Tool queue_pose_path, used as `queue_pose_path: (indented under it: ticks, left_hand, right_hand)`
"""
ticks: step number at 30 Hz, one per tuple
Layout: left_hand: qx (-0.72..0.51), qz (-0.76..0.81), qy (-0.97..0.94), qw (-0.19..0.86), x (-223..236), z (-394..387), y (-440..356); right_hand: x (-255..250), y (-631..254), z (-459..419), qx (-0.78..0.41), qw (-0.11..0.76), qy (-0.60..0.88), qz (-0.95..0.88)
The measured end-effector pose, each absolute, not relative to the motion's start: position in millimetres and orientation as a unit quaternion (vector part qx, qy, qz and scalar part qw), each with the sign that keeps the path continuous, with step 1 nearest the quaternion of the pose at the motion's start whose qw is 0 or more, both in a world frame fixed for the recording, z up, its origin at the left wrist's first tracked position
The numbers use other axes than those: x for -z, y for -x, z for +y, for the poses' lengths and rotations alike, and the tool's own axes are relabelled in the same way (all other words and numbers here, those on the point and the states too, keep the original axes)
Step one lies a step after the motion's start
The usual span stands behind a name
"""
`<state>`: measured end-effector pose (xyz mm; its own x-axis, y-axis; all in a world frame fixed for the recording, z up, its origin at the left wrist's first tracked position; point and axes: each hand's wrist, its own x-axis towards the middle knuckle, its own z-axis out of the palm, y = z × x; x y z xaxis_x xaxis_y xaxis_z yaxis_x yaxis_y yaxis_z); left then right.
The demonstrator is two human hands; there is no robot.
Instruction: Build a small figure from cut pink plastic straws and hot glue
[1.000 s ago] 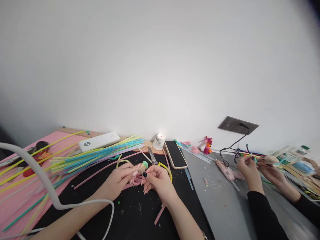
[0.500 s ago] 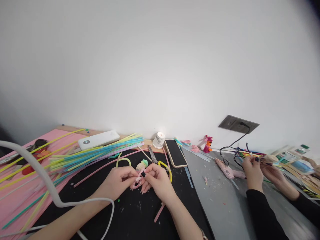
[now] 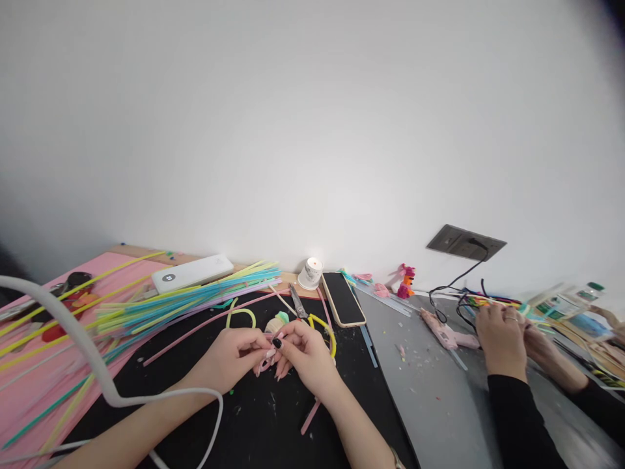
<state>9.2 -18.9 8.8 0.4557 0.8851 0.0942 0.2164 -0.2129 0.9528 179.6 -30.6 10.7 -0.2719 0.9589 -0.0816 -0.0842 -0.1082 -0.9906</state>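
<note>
Above a black mat, my left hand and my right hand meet, fingertips nearly touching. Both pinch a bent pink pipe cleaner, mostly covered by the fingers. Just behind them lies a small cream-and-green piece, partly hidden. A green pipe cleaner loop rests beyond my left hand, while a bent yellow pipe cleaner curves past my right one. Scissors lie farther back. One pink pipe cleaner end sticks out below my right wrist.
Bundled pastel pipe cleaners and a white power bank lie left. A white cable crosses my left forearm. Behind stand a paper cup and phone. Rightward are a pink glue gun and a co-worker's hands.
My right thumb and fingers have shifted slightly left and closer over the pink pipe cleaner, covering more of it. The co-worker's hands have turned and come together over their piece.
</note>
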Motion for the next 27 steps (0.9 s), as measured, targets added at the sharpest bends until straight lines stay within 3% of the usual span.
queue_pose_path:
  ticks: [8, 14, 19, 27]
  left_hand:
    - [-0.341, 0.385, -0.708, 0.484, -7.9, -19.7, -9.2]
    - [-0.355, 0.357, -0.783, 0.365, -10.2, -17.6, -3.8]
    - [-0.358, 0.352, -0.817, 0.285, -5.2, -15.9, 0.9]
    - [-0.371, 0.364, -0.782, 0.345, -10.0, -21.2, -0.2]
  right_hand:
    - [-14.9, -178.5, -33.7, -0.573, 0.456, 0.447, -0.514]
    - [-20.7, -182.3, -32.5, -0.609, 0.549, 0.405, -0.405]
    - [-21.6, -181.2, -33.2, -0.671, 0.546, 0.362, -0.348]
    - [-19.4, -182.5, -32.6, -0.689, 0.527, 0.360, -0.342]
